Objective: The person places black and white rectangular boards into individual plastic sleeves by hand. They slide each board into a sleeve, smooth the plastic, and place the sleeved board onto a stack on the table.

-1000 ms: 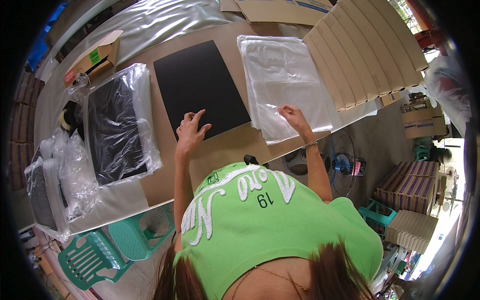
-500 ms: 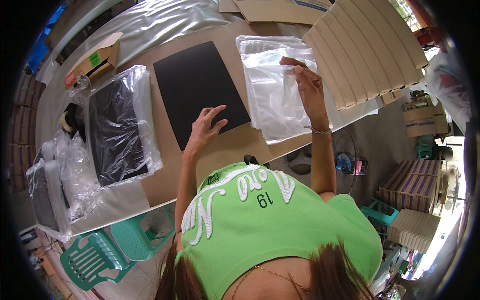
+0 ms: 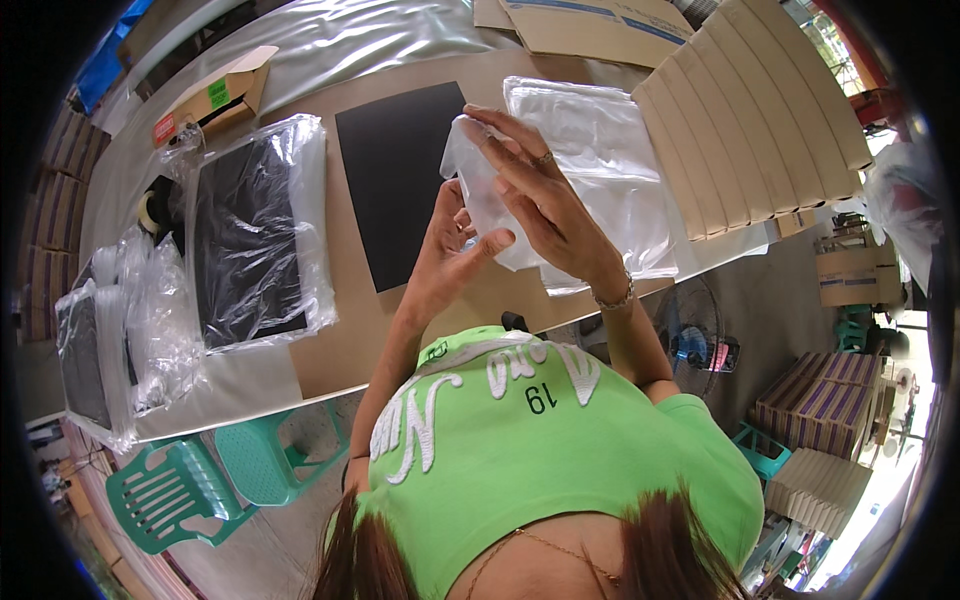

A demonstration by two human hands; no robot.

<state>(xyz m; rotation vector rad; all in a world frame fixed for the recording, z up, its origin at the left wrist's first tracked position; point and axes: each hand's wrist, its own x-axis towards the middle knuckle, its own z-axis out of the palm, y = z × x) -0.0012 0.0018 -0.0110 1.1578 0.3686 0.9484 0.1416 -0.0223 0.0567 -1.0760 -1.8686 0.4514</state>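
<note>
A thin clear plastic bag (image 3: 480, 190) is lifted off the table between my two hands. My right hand (image 3: 548, 205) reaches across its upper side, long fingers over the film and closed on it. From below, my left hand (image 3: 447, 250) meets the bag's near left edge, with curled fingers and the thumb on either side of the film. The black sheet (image 3: 390, 190) lies flat on brown cardboard just left of the bag, partly covered by it and my left hand. To the right lies a stack of clear bags (image 3: 610, 140).
Bagged black sheets (image 3: 250, 240) and crumpled plastic (image 3: 155, 330) lie on the left, near a tape roll (image 3: 152, 212) and an open carton (image 3: 220, 100). A row of tan folded cardboard pieces (image 3: 750, 130) stands at right. Green stools (image 3: 180, 490) touch the table's front side.
My right hand has come left from the bag stack, bringing a clear bag over the black sheet's right edge. My left hand has left the sheet and moved right to the bag.
</note>
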